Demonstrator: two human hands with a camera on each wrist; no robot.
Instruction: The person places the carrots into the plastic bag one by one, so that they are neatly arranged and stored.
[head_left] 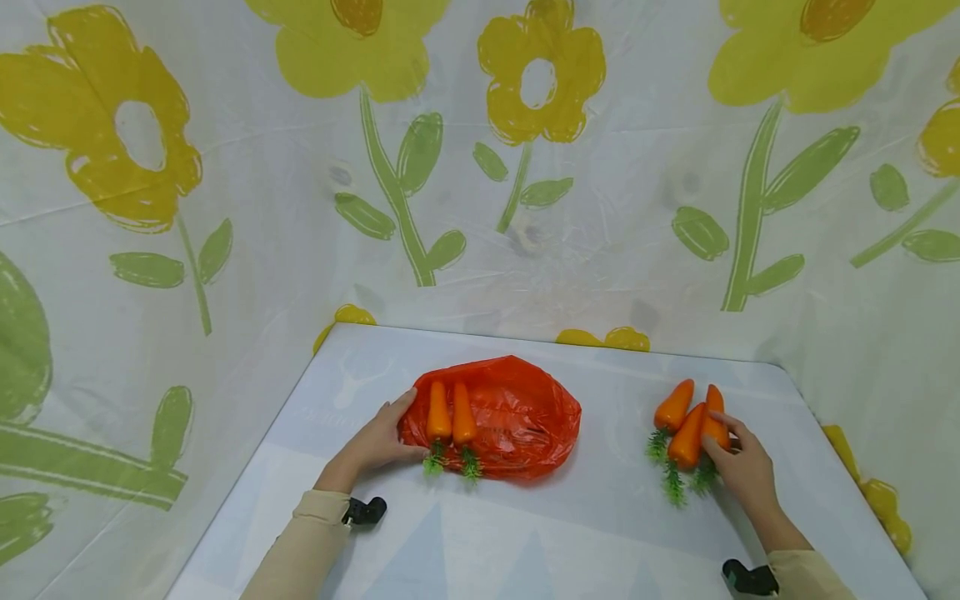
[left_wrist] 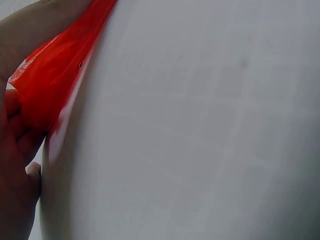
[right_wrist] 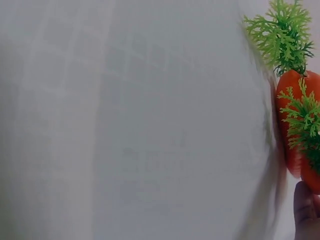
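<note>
A red plastic bag [head_left: 525,421] lies spread flat on the table. Two toy carrots [head_left: 463,417] rest side by side on its left part, green tops toward me. My left hand [head_left: 386,437] holds the bag's left edge; in the left wrist view red plastic [left_wrist: 55,75] runs between its thumb and fingers. On the right, three more toy carrots lie bunched together. My right hand [head_left: 746,467] pinches the rightmost carrot [head_left: 716,425] between thumb and fingers, beside the middle carrot [head_left: 686,442] and the left one [head_left: 675,404]. The right wrist view catches leafy green tops [right_wrist: 285,37] and a thumb.
The pale table [head_left: 600,533] has printed light-blue shapes and rounded far corners. A flower-patterned cloth [head_left: 600,250] hangs behind it and along both sides. Black wrist cameras [head_left: 365,510] sit at the cuffs, close over the tabletop.
</note>
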